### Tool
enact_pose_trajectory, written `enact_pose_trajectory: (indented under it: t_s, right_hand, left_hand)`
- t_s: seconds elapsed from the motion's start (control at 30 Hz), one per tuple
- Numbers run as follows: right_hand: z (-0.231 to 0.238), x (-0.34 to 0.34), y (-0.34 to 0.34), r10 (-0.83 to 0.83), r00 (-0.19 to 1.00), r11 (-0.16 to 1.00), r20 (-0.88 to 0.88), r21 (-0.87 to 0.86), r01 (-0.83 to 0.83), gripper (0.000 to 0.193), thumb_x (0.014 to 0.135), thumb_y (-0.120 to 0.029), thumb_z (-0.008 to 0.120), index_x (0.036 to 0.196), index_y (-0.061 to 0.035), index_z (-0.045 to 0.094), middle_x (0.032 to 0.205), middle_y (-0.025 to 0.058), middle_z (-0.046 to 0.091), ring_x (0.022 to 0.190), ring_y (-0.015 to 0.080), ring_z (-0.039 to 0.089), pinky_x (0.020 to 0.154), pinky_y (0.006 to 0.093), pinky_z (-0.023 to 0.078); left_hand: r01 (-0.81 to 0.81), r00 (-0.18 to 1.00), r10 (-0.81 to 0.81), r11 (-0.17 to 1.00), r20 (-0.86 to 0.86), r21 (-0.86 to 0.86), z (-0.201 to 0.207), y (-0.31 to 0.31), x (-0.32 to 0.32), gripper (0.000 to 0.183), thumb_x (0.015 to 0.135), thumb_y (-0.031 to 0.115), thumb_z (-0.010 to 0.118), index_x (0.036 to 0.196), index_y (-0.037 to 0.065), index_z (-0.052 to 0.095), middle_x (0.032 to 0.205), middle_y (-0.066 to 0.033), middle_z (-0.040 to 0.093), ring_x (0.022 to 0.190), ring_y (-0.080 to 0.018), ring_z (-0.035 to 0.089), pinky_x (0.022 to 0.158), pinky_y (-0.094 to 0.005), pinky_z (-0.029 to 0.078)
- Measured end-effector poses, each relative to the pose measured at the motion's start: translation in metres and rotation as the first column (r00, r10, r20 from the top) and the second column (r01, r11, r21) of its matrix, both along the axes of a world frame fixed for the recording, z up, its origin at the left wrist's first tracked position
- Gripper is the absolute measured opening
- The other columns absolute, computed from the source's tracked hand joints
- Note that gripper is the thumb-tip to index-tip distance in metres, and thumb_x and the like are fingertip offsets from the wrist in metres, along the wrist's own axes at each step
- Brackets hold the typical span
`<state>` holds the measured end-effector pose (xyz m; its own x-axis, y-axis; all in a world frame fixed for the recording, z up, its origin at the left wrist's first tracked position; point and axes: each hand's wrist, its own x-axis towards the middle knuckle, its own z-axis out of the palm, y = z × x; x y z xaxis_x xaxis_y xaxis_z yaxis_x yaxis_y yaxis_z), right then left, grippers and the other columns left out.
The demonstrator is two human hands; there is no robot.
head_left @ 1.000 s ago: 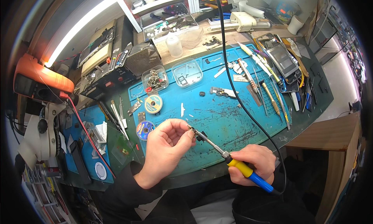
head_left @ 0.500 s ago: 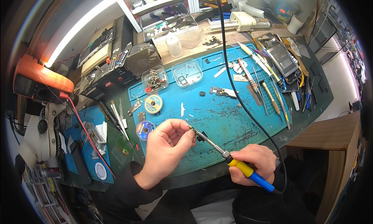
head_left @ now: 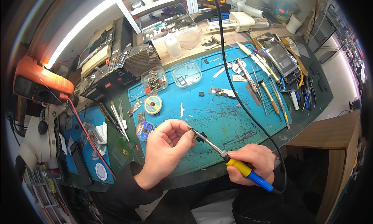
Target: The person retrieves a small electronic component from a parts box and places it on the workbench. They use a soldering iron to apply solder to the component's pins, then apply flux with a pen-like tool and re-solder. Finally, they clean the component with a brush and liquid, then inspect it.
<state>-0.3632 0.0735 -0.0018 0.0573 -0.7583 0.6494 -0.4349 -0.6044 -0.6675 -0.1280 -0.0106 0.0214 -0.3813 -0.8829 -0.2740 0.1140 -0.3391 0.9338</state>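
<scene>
My right hand (head_left: 252, 163) is wrapped round the yellow and blue handle of a soldering iron (head_left: 239, 167). Its metal barrel points up and left, and the tip reaches the small part at my left fingertips. Between the thumb and forefinger of my left hand (head_left: 168, 146) a small dark electronic part (head_left: 201, 136) is pinched, held above the blue work mat (head_left: 217, 126). The fingers cover some of it, so its exact kind and whether the tip touches it are unclear. The iron's black cable (head_left: 248, 107) rises from the handle and crosses the view.
Left of the mat's middle are a solder spool (head_left: 153, 104), a blue reel (head_left: 145, 130) and clear tubs, one with small metal parts (head_left: 155, 81). A circuit board piece (head_left: 222, 92) lies farther back. Tweezers and screwdrivers (head_left: 271, 99) crowd the right. An orange multimeter (head_left: 42, 80) stands far left.
The soldering iron and my right hand have shifted very slightly left. My left hand keeps its pinch on the small part.
</scene>
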Motion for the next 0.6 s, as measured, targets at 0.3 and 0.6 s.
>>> enact_pose_trajectory:
  t_s: [0.3,0.6]
  right_hand:
    - [-0.009,-0.002,0.015,-0.145,0.989,0.989,0.026,0.038,0.144,0.051,0.091,-0.021,0.09,0.133,-0.001,0.067,0.108,0.0125,0.07,0.085,0.0218,0.071,0.072,0.0293,0.06]
    - [0.016,0.005,-0.006,0.084,0.986,0.991,-0.144,0.116,-0.068,0.055,0.096,-0.022,0.083,0.143,-0.0051,0.06,0.123,0.0208,0.074,0.098,0.0302,0.076,0.078,0.0384,0.063]
  left_hand:
    - [0.004,1.0,-0.004,1.0,-0.002,0.007,-0.001,0.0,0.0,0.014,0.103,0.001,0.071,0.113,-0.001,0.063,0.103,-0.0036,0.071,0.093,-0.0101,0.07,0.087,-0.0263,0.059]
    - [0.162,0.986,-0.162,0.987,-0.051,-0.004,0.001,0.002,0.004,0.013,0.104,0.003,0.069,0.114,0.002,0.061,0.107,-0.0051,0.07,0.095,-0.0124,0.07,0.087,-0.0292,0.059]
